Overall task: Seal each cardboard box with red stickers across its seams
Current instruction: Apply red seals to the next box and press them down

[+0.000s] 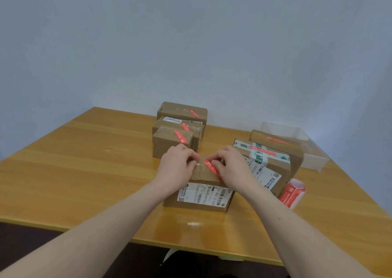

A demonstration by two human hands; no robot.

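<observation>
both hands (209, 165) pinch a red sticker (211, 168) on the near box (199, 195), sealed boxes (177, 129) behind, sticker roll (292, 192) right.

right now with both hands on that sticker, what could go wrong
1. The red sticker runs diagonally on the near box; both hands, left hand and right hand, hide the seam, so it may miss it or crease.
2. The sticker roll sits by the table edge near the right forearm; a nudge could knock it off.
</observation>
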